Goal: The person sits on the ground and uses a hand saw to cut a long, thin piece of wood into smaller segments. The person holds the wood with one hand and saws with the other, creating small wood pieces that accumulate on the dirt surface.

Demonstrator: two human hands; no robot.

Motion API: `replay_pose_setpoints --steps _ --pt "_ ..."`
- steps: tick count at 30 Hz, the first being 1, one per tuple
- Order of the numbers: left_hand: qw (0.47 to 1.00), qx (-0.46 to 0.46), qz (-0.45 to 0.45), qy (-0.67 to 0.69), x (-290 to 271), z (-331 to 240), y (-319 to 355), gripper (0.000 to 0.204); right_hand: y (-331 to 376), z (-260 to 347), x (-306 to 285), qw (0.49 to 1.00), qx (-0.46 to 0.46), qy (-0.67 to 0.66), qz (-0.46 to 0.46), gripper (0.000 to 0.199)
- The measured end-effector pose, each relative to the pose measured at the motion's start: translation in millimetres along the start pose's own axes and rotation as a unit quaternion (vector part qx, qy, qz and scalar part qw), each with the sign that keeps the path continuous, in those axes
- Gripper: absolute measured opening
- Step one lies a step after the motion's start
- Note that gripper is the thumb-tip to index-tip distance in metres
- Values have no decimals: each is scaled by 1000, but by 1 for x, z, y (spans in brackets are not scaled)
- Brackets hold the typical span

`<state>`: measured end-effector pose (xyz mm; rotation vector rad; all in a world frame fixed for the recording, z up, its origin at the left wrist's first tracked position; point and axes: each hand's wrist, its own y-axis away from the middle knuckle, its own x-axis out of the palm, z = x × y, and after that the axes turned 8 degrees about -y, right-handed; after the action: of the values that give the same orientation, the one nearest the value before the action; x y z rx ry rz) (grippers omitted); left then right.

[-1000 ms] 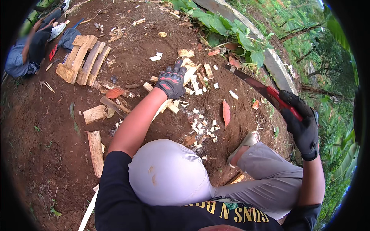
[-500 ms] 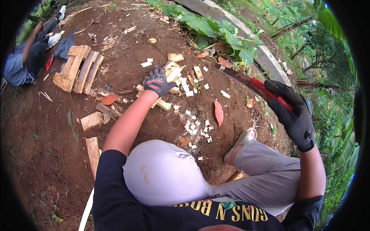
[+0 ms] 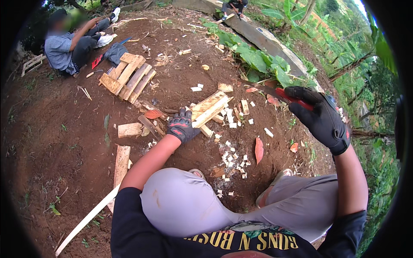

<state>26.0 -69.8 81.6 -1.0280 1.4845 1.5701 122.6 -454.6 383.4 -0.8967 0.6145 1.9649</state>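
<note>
Left hand (image 3: 182, 125) now lowered onto split wood stick (image 3: 209, 112) amid chips on bare dirt ground (image 3: 64, 142), gloved fingers wrapped around it, right hand (image 3: 320, 118) raised, fist closed on red-handled machete (image 3: 275, 92), stacked planks (image 3: 128, 77) well apart near seated person (image 3: 69, 45)

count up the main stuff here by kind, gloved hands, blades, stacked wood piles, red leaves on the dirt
Gloved hands: 2, the left hand on a split wood piece, the right hand gripping the red-handled blade
Blades: 1
Stacked wood piles: 1, the plank stack
Red leaves clearly seen: 3, e.g.
Total: 7
</note>
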Motion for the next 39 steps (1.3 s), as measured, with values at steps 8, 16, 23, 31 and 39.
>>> replay_pose_setpoints --steps 8,16,23,31,39 --pt "983 -141 116 14 -48 80 162 67 -38 -33 27 995 -69 -35 58 37" --pt "950 -288 119 -21 -27 116 280 42 -61 -73 42 992 -107 -34 53 37" --pt "954 -289 54 -57 -71 93 277 35 -45 -107 28 998 -17 -52 38 36" --pt "959 -276 72 5 -216 47 310 42 51 -173 42 956 196 -201 -81 32" --pt "907 -282 283 131 -313 -3 418 57 162 -88 -125 841 406 -333 -130 28"
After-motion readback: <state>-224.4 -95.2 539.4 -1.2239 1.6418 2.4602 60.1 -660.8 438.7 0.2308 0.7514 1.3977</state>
